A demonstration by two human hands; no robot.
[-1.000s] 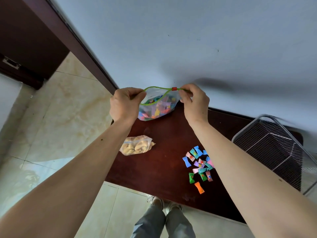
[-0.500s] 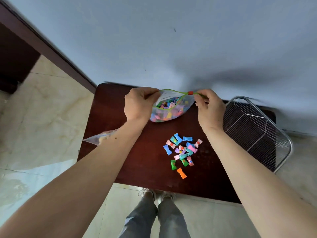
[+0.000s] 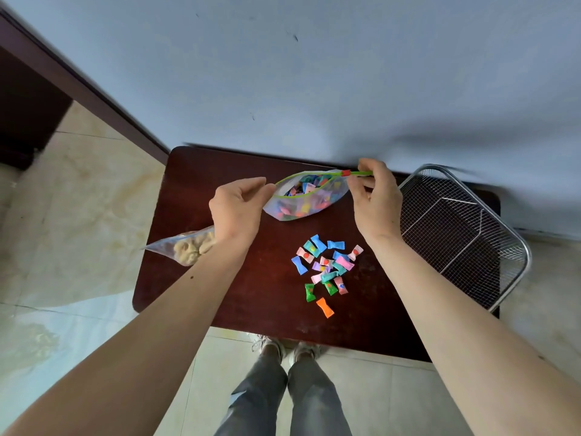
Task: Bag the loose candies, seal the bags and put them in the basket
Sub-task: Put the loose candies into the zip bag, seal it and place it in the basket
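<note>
A clear zip bag (image 3: 306, 202) full of coloured candies hangs just above the far part of the dark wooden table (image 3: 251, 294), its green-edged mouth gaping. My left hand (image 3: 235, 209) pinches the bag's left corner. My right hand (image 3: 375, 199) pinches the right end beside the red slider (image 3: 345, 173). Several loose wrapped candies (image 3: 325, 267) lie in a heap on the table below the bag. A wire mesh basket (image 3: 456, 234) stands at the table's right end, with nothing inside.
A second clear bag (image 3: 188, 248) of beige snacks lies at the table's left edge, partly behind my left forearm. A pale blue wall rises right behind the table. Tiled floor surrounds it, and my legs and shoes (image 3: 283, 350) show below the near edge.
The view has swung, so the table and basket now sit more centred. The bag's mouth has spread wider between my hands. The red slider stays at the right end.
</note>
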